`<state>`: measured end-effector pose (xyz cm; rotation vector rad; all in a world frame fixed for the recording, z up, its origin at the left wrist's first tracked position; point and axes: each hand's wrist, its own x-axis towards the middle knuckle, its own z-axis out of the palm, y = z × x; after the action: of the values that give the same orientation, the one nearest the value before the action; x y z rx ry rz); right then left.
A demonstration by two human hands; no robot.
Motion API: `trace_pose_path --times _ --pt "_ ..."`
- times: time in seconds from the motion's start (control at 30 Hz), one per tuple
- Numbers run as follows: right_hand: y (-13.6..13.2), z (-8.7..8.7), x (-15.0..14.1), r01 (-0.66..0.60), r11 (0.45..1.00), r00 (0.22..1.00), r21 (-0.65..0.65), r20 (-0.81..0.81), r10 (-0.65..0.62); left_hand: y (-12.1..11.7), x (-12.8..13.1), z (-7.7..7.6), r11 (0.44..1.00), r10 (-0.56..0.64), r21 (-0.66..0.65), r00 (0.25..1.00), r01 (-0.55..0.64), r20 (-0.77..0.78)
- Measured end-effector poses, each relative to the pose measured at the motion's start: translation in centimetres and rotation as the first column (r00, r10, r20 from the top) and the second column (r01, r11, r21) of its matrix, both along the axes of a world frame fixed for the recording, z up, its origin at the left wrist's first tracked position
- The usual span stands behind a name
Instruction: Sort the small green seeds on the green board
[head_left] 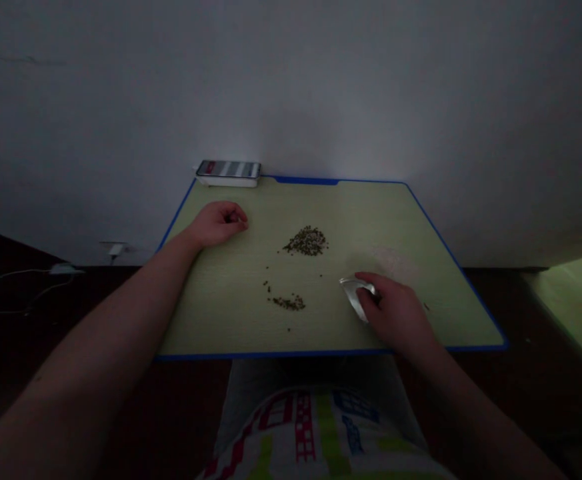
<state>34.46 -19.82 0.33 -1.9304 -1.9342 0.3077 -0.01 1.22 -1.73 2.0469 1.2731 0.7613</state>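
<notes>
A small green table (221,313) with a blue rim stands in front of me. My left hand (218,223) rests on its far left part, fingers curled into a loose fist; whether it holds anything is hidden. My right hand (395,310) lies near the front right, fingers closed over a small shiny silver object (353,293) that looks like a dish or lid. A larger pile of small dark-green grains (307,241) lies in the middle. A smaller scatter of grains (287,302) lies nearer me, between the hands.
A phone (229,169) lies on a white box at the table's far left corner against the pale wall. Cables and a plug (63,270) lie on the dark floor to the left. Another green surface (578,300) shows at the right. Patterned cloth (315,427) covers my lap.
</notes>
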Motion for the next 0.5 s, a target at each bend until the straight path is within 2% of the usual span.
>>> trace_pose_path --times 0.13,0.23,0.33,0.5 --pt "1.2 0.2 4.0 0.109 0.993 0.99 0.036 0.086 -0.112 0.1 0.1 -0.2 1.0 -0.004 -0.011 1.0 0.004 0.026" --pt "1.9 0.5 5.6 0.154 0.987 0.977 0.037 0.142 -0.158 0.1 0.1 -0.2 0.999 0.009 -0.031 0.999 -0.008 0.034" --pt "2.6 0.7 4.8 0.055 0.998 0.99 0.004 0.128 -0.055 0.1 0.2 -0.2 0.999 0.015 -0.047 0.999 -0.013 0.034" --pt "3.7 0.9 0.2 -0.137 0.989 0.988 -0.059 0.066 0.141 0.1 0.0 -0.3 0.999 -0.004 -0.036 0.999 0.005 0.045"
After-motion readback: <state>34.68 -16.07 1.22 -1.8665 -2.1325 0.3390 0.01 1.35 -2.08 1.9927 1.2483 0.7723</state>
